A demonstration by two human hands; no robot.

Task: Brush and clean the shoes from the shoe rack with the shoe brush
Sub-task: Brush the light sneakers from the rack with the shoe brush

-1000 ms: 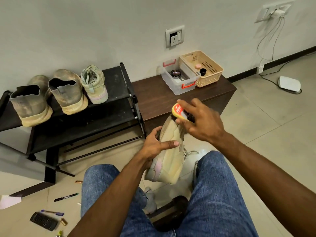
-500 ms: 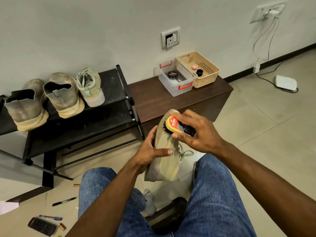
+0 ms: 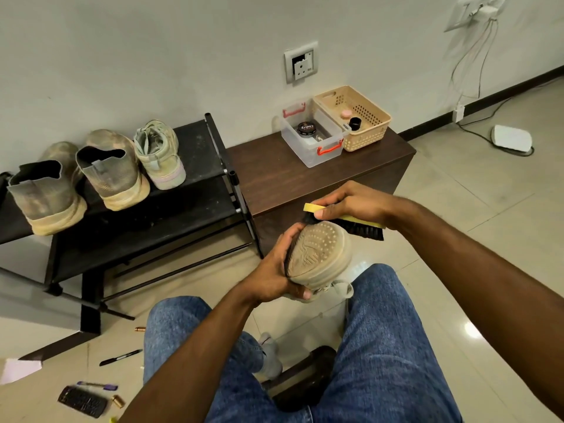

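We saw the black shoe rack [image 3: 195,166] with three dusty shoes up and left of the left hand [image 3: 274,276]. That hand gripped the beige sneaker [image 3: 320,257], sole up, above the knees. Just above it, the right hand [image 3: 351,203] clasped the yellow-backed shoe brush [image 3: 360,225], bristles touching the toe.

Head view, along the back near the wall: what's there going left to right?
Two dusty grey shoes → pale green sneaker on the shoe rack → clear box → beige basket → white device on the floor.
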